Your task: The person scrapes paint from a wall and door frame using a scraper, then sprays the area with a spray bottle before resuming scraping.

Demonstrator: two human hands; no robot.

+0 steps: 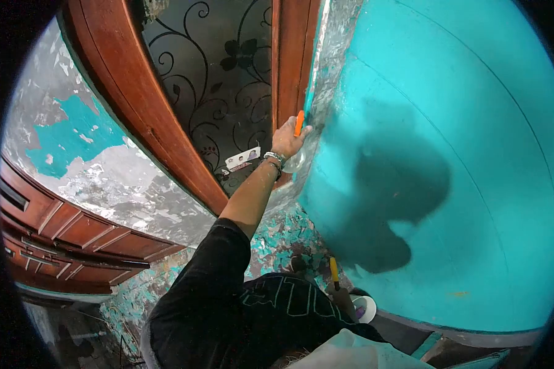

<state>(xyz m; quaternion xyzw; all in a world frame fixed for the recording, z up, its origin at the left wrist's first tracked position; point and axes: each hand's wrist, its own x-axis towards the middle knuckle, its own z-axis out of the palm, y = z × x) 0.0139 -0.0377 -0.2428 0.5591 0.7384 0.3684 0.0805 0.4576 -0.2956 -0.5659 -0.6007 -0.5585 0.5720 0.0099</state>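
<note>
My left hand (289,140) reaches forward, wearing several bracelets at the wrist, with its fingers closed around an orange-handled tool (299,123). It is at the edge where the reddish-brown wooden frame (288,67) meets the bare grey strip of wall (333,80). The tool's working end is hard to make out. Low beside my black shirt, a yellow handle (334,270) sticks up next to a dark shape that may be my right hand (343,300); its fingers do not show clearly. A white round container (364,309) stands just beside it.
Dark glass with a scroll pattern (212,74) fills the frame. A teal wall (461,203) rises on the right, bearing my shadow. Peeling grey wall (114,166) and brown panelled wood (61,221) are on the left. Paint flakes (283,237) cover the floor.
</note>
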